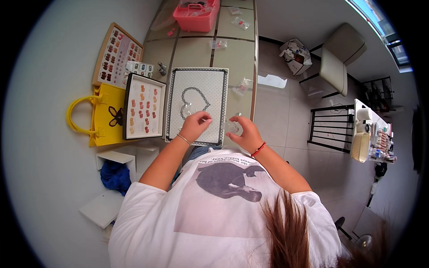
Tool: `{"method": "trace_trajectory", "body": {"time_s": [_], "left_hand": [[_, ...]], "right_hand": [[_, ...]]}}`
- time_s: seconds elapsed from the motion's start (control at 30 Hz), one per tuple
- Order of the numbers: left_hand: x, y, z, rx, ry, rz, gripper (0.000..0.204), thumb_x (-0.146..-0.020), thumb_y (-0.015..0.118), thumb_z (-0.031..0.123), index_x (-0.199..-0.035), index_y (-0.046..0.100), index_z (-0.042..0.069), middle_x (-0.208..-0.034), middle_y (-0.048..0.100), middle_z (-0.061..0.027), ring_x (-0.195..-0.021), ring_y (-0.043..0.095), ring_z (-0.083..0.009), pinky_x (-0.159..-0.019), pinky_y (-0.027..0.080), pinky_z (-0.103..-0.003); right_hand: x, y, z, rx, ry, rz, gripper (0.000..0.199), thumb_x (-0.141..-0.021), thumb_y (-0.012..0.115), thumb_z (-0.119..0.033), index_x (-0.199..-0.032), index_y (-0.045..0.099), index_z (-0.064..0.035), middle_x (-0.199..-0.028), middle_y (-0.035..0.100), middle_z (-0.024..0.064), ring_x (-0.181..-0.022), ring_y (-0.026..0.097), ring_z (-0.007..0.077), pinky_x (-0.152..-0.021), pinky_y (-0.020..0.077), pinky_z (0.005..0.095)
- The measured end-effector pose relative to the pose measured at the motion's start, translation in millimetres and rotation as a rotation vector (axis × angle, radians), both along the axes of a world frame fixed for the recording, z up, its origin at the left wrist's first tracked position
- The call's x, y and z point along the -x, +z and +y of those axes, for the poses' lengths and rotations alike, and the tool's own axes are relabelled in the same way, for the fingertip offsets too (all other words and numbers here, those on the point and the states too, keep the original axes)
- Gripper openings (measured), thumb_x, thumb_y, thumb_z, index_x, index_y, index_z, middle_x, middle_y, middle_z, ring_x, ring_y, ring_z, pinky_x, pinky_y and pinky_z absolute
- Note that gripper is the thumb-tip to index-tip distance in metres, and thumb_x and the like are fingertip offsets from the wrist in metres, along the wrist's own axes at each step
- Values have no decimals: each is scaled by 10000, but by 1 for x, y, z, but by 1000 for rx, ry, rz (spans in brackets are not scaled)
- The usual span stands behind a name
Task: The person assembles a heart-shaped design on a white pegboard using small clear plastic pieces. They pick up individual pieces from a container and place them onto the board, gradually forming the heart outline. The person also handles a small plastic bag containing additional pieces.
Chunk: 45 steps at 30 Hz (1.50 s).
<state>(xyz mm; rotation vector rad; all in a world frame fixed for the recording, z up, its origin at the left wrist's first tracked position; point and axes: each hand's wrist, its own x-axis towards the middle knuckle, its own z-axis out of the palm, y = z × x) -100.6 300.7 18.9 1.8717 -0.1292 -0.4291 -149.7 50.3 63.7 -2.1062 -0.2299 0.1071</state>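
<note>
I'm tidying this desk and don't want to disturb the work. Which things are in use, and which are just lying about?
In use: left hand over the dotted heart board; right hand holding a small clear packet.

Lying about: yellow bag, framed nail-tip displays, pink basket, loose clear packets.

Bright, even daylight enters from the window (380, 27) at one o'clock; soft shadows, strong fisheye bending, black rim.

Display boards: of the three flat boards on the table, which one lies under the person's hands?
The white dotted board with the heart outline; the other two boards hold rows of small coloured pieces.
</note>
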Motion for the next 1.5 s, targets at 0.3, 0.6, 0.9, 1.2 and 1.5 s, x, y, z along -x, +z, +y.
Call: {"method": "trace_trajectory", "body": {"time_s": [0.3,0.6,0.9,1.2,1.5], "left_hand": [[2,64,-31,-34,-133,-155,159,-876,741,145,-983,738,28,-918,726,-90,-730,663,-191,-686,538,-293],[-9,-81,66,-526,175,-156,194,-846,723,133,-1030,721,70,-965,700,-126,-866,683,-281,-794,560,-376],[0,-110,64,-693,77,-172,198,-840,740,163,-1017,685,95,-1038,642,-143,-981,652,-342,-851,539,-428],[3,-105,67,-727,47,-149,114,-854,723,172,-879,681,69,-941,660,-148,-895,660,-343,-785,540,-436],[1,8,6,-227,-38,-120,122,-858,718,136,-932,707,40,-859,708,-114,-762,676,-261,-715,543,-350]], "right_hand": [[-2,2,1,-13,17,-14,477,-761,836,-200,-1169,633,-58,-1113,685,148,-1062,634,359,-914,509,423],[-1,3,-6,4,0,18,457,-762,826,-152,-1152,628,-18,-1118,680,164,-1054,650,342,-924,513,398],[-1,-1,-11,15,-10,38,458,-762,827,-165,-1151,631,-24,-1122,684,161,-1061,652,341,-930,513,398],[-1,-2,-13,11,-9,20,462,-763,825,-165,-1159,633,-24,-1127,683,162,-1065,652,338,-930,513,398],[-3,0,-10,-9,-3,31,455,-759,824,-156,-1151,635,-23,-1119,681,159,-1042,655,334,-907,520,391]]}}
